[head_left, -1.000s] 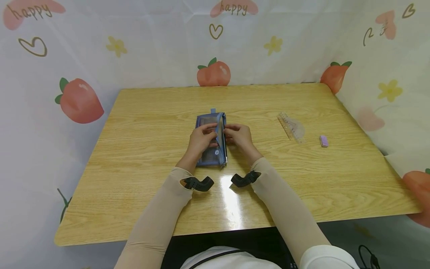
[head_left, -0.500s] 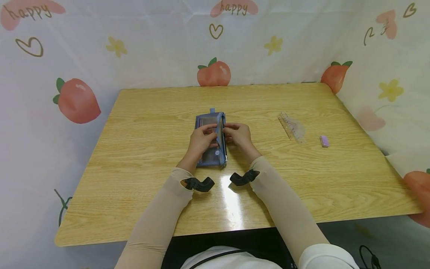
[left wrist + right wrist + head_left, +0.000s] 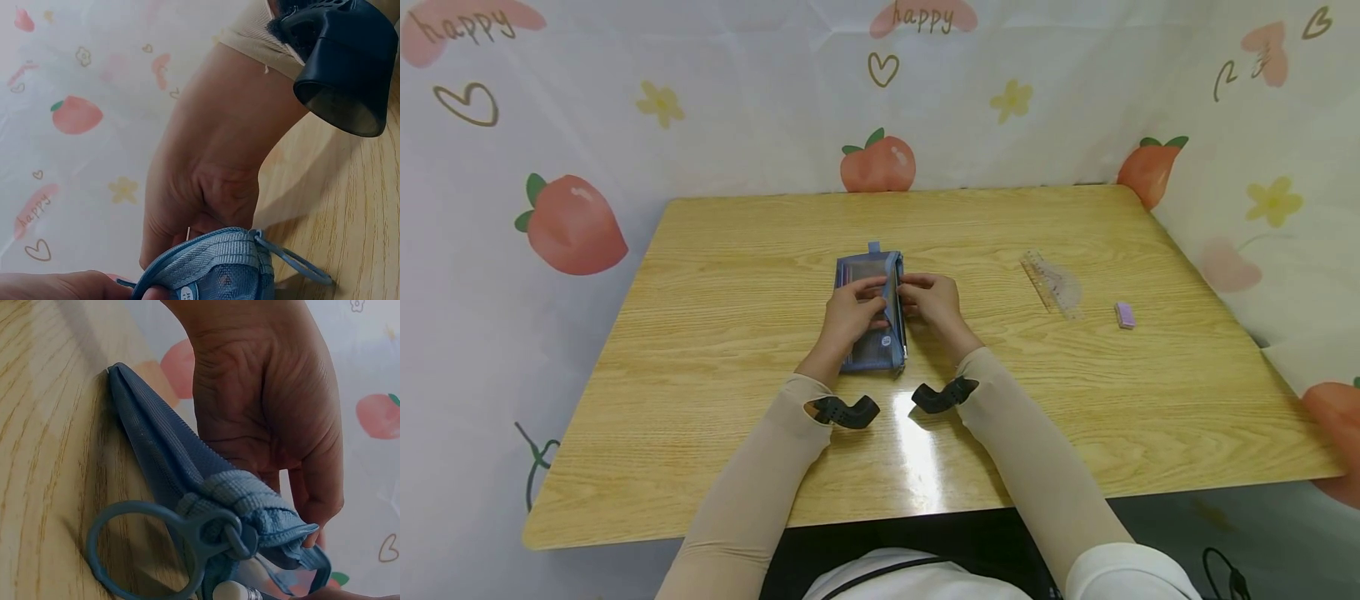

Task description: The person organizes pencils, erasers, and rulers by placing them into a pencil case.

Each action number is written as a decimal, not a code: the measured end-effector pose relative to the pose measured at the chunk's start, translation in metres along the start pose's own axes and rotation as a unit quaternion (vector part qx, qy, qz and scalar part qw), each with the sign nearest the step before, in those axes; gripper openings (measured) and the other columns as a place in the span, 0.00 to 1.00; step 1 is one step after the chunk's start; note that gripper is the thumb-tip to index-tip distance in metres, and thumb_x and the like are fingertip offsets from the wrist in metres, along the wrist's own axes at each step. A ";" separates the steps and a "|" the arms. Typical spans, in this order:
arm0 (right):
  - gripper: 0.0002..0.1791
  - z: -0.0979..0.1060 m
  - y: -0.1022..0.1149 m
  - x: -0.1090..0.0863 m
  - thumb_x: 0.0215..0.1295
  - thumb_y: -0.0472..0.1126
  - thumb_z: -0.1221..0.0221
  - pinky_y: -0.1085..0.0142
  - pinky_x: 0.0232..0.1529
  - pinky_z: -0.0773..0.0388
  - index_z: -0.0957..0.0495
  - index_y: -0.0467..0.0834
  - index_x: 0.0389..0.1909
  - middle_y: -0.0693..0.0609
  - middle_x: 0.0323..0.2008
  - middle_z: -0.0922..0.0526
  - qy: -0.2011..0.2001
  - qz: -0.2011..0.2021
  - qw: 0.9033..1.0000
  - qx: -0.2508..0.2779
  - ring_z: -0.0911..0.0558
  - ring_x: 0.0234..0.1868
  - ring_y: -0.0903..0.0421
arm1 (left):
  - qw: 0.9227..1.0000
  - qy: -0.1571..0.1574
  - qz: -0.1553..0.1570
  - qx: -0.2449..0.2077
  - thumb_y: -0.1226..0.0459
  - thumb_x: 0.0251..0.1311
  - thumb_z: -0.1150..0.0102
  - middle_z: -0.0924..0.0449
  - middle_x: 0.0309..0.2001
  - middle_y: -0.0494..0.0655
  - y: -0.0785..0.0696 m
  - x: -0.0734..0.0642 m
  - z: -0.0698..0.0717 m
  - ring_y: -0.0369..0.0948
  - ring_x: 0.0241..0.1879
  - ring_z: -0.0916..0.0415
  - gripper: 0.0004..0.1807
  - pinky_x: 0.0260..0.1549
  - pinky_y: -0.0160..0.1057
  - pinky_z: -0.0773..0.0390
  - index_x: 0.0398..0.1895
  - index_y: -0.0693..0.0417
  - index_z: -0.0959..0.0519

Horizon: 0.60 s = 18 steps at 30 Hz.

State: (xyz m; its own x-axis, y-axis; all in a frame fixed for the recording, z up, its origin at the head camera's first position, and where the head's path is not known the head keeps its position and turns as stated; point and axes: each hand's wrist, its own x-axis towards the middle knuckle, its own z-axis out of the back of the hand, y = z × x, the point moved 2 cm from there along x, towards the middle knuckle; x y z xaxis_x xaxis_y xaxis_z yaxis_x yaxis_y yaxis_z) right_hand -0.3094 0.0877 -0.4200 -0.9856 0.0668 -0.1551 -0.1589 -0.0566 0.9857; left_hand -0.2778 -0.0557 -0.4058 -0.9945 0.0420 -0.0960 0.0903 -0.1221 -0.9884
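Note:
A blue mesh zip pencil case [image 3: 871, 353] lies on the table in the head view, its zipped side open to the right. My left hand [image 3: 850, 315] pinches the upper edge of the opening between thumb and fingers. At the right rim, my right hand [image 3: 934, 302] grips the other edge with bent fingers; its fingertips are partly hidden behind the case. The right wrist view shows the zip's round ring pull [image 3: 140, 509] and a white-ended pen [image 3: 230, 591] by the opening. In the left wrist view, the pencil case [image 3: 228, 281] hides my right fingertips.
Clear plastic rulers [image 3: 1051, 285] and a purple eraser [image 3: 1124, 315] lie on the right part of the wooden table [image 3: 737, 275]. A printed white cloth [image 3: 760, 100] stands behind the table and along its sides. The table's front edge is near my forearms.
Both hands keep their places at the pencil case's opening, with barely any shift of the fingers. The case, rulers and eraser stay where they were.

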 end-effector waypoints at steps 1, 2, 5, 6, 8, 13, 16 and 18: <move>0.14 0.000 0.000 0.000 0.54 0.33 0.40 0.60 0.35 0.19 0.21 0.35 0.43 0.43 0.38 0.19 0.000 -0.001 1.000 -0.001 0.18 0.30 0.52 | 1.000 0.000 -0.001 0.001 0.72 0.54 0.46 0.26 0.44 0.51 0.000 0.000 0.000 0.44 0.37 0.23 0.21 0.27 0.36 0.18 0.52 0.51 0.24; 0.14 0.000 0.000 0.001 0.54 0.33 0.40 0.60 0.35 0.19 0.21 0.35 0.43 0.43 0.38 0.19 0.000 -0.003 1.000 -0.002 0.18 0.30 0.52 | 1.000 0.001 -0.002 0.003 0.73 0.54 0.46 0.26 0.44 0.51 0.000 0.000 0.000 0.44 0.37 0.23 0.21 0.27 0.36 0.18 0.52 0.51 0.24; 0.15 0.001 -0.001 0.002 0.54 0.32 0.40 0.61 0.35 0.19 0.21 0.34 0.44 0.43 0.39 0.19 0.001 -0.009 1.000 -0.003 0.19 0.29 0.53 | 1.000 0.002 -0.005 0.010 0.73 0.54 0.46 0.25 0.45 0.51 0.000 0.000 0.000 0.45 0.37 0.23 0.21 0.27 0.36 0.18 0.53 0.52 0.24; 0.15 0.001 -0.001 0.002 0.54 0.32 0.40 0.62 0.35 0.19 0.21 0.35 0.43 0.43 0.39 0.19 0.001 -0.011 1.000 -0.005 0.19 0.29 0.53 | 1.000 0.002 -0.006 0.013 0.73 0.54 0.46 0.25 0.45 0.51 0.000 0.000 0.000 0.45 0.37 0.23 0.21 0.27 0.36 0.18 0.53 0.52 0.24; 0.14 0.001 -0.001 0.003 0.54 0.32 0.40 0.63 0.34 0.19 0.21 0.35 0.43 0.43 0.40 0.19 0.000 -0.012 1.000 -0.007 0.19 0.28 0.55 | 1.000 0.001 -0.007 0.017 0.73 0.54 0.45 0.25 0.45 0.51 0.000 0.000 0.000 0.45 0.37 0.24 0.21 0.27 0.35 0.18 0.53 0.52 0.24; 0.14 0.000 -0.001 0.003 0.53 0.32 0.40 0.63 0.33 0.18 0.21 0.34 0.42 0.42 0.38 0.19 -0.001 -0.010 1.000 0.002 0.19 0.28 0.55 | 1.000 0.002 -0.010 0.016 0.73 0.54 0.45 0.25 0.44 0.52 0.001 -0.001 0.000 0.45 0.38 0.24 0.21 0.27 0.36 0.18 0.53 0.52 0.24; 0.13 -0.002 -0.002 0.002 0.53 0.32 0.40 0.63 0.33 0.18 0.21 0.34 0.41 0.42 0.37 0.19 0.000 -0.006 1.000 0.004 0.19 0.27 0.55 | 1.000 0.004 -0.011 0.013 0.73 0.54 0.45 0.25 0.44 0.53 0.000 -0.001 -0.001 0.45 0.38 0.24 0.21 0.27 0.36 0.18 0.53 0.53 0.24; 0.13 -0.002 -0.002 0.001 0.53 0.32 0.40 0.63 0.32 0.18 0.21 0.34 0.42 0.42 0.36 0.19 0.000 -0.002 1.000 0.004 0.19 0.27 0.56 | 1.000 0.004 -0.010 0.012 0.73 0.54 0.45 0.25 0.44 0.52 0.000 -0.001 -0.001 0.46 0.38 0.23 0.21 0.27 0.36 0.18 0.53 0.53 0.24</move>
State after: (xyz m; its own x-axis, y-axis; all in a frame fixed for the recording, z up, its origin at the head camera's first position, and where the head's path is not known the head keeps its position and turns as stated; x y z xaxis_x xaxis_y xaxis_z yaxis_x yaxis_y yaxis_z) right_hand -0.3100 0.0855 -0.4224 -0.9851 0.0672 -0.1580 -0.1615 -0.0491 0.9857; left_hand -0.2769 -0.0543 -0.4060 -0.9956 0.0528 -0.0771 0.0687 -0.1456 -0.9869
